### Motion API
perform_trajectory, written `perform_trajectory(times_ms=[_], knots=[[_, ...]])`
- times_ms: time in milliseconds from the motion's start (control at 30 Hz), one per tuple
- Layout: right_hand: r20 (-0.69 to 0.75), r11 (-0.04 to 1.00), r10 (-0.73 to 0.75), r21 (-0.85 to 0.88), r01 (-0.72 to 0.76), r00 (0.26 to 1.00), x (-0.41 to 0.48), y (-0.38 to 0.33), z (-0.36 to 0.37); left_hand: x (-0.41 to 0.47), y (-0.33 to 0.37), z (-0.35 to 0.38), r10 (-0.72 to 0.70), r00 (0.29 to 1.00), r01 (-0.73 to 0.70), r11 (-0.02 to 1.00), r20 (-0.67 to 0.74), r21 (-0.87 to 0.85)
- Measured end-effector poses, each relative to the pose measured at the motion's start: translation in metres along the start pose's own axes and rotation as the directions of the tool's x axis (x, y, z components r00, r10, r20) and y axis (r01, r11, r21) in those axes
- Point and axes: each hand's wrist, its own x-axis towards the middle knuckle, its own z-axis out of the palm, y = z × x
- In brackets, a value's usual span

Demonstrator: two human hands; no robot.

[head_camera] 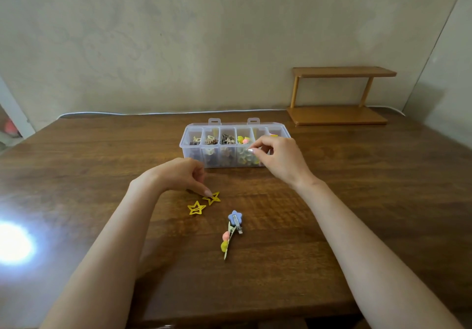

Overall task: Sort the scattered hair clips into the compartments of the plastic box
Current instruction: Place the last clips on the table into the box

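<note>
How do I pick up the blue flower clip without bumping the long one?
Probably pinch the raised flower head of the blue flower clip from above, coming in from the far side. Its metal prong lies low and flat, right beside the long clip.

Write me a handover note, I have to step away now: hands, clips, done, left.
Left hand: fingertip touches one star clip, lying on the table.
Right hand: fingers pinched above the box; cannot tell whether it holds anything.
Done: the box is already partly filled with clips.
Left on the table: that star clip, second star clip, blue flower clip, long clip with beads.
</note>
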Motion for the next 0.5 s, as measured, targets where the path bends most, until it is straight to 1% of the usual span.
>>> perform_trajectory(times_ms=[100,200,300,433,500], knots=[[0.036,1.000,-0.002,0.006,0.002,0.999,-0.001,-0.002,0.002,0.000,-0.002,-0.001,0.007,1.000,-0.007,1.000,0.002,0.013],[0.041,1.000,0.004,0.030,-0.005,0.999,-0.002,-0.003,0.002,-0.001,0.004,0.000,0.069,0.996,-0.070,0.997,-0.054,-0.033],[0.057,0.999,0.016,0.048,-0.019,0.998,-0.003,-0.002,0.002,0.001,0.007,0.002,0.068,0.993,-0.075,0.994,-0.094,-0.080],[0.088,0.999,0.020,0.031,-0.023,0.996,-0.003,-0.002,0.005,0.003,0.007,0.007,0.053,0.997,-0.055,0.998,-0.050,-0.043],[0.098,0.999,0.020,0.032,-0.023,0.995,-0.003,-0.003,0.006,0.004,0.010,0.009,0.059,0.997,-0.061,0.998,-0.051,-0.036]])
